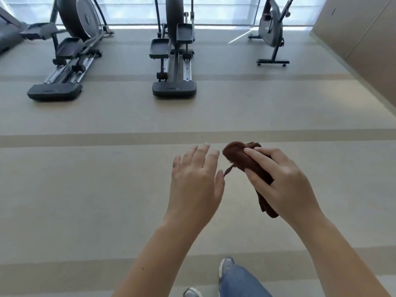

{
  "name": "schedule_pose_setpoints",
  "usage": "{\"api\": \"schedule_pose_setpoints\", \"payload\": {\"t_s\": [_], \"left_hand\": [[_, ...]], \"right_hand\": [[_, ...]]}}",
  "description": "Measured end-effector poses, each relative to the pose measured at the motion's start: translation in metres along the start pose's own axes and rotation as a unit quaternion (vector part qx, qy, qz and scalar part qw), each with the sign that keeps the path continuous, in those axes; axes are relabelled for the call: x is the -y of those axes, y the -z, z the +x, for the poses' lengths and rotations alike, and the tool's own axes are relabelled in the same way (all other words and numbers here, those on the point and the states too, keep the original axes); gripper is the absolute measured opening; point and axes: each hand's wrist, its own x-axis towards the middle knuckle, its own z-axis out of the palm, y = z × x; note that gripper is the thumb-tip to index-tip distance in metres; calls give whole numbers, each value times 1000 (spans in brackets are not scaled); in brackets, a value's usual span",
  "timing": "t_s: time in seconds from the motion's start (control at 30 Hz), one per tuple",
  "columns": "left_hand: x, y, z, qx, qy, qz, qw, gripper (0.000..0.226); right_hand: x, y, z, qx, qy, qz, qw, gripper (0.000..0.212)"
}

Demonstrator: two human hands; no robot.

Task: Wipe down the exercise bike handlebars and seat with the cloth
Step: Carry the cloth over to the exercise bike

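Carrying the cloth (237,154) toward the machines appears to be the step in hand. No wiping is happening yet, and the exercise bike (271,28) is standing in the upper right of the frame, well apart from both hands. The right grip (285,181) is grasping the brown cloth, bunched into a wad, right of centre in the frame, with the fingers curling over its top and a loose strand dangling toward the left. The left grip (195,181) is hanging released just beside it, fingers straight and spread, holding nothing and not touching the cloth.

The next move is calling for a walk across the floor (85,189) toward the upper right, then a reach up to the bike. Its handlebars are running out past the top edge. The dark shape at the very top may be the seat, though it is cropped too much to be sure.

The floor is stretching open between the hands and the bike. The left elliptical (72,50) and the centre elliptical (174,50) are filling the upper left and upper centre, their rear plates jutting toward the lower frame, so the line to the bike is passing right of the centre one. A wall panel (364,39) is slanting down the right edge near the bike's base bar, so the room on that side is looking tighter.
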Motion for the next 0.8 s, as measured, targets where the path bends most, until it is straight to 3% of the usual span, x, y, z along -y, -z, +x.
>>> {"api": "schedule_pose_setpoints", "payload": {"t_s": [0.3, 0.8], "left_hand": [[34, -71, 183, 8, -78, 32, 996, 38], [111, -157, 503, 17, -79, 0, 997, 38]], "right_hand": [[-71, -36, 168, -22, -18, -35, 999, 40], [-181, -85, 481, -59, -60, -6, 996, 38]]}}
